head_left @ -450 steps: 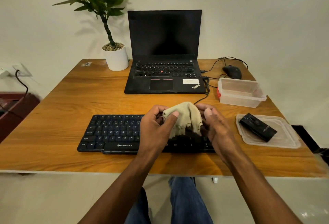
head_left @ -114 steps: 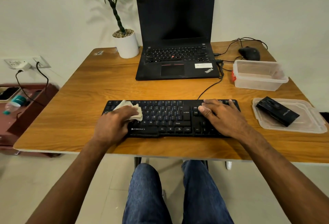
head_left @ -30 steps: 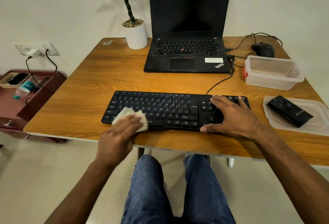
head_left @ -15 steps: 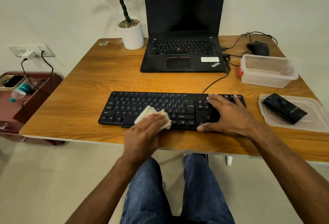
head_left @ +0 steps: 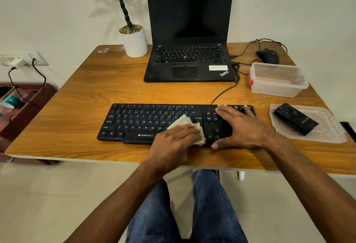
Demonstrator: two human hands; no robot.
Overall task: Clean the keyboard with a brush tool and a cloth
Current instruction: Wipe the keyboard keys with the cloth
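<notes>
The left half of the table (head_left: 81, 96) is lying bare, from the near edge back to the plant pot (head_left: 134, 42), giving a hand open passage there. A strip of bare wood is also running between the keyboard (head_left: 142, 121) and the laptop (head_left: 189, 63), crossed only by a black cable (head_left: 224, 93) that is trailing from the keyboard's back edge to the laptop's right side. The right side is crowding up: a clear tub (head_left: 277, 79) is sitting behind a flat lid (head_left: 327, 136) carrying a black box (head_left: 295, 119), with a mouse (head_left: 268, 56) and looping wires in the far corner. The left hand (head_left: 173, 142) and right hand (head_left: 242, 127) are covering the keyboard's right half.
</notes>
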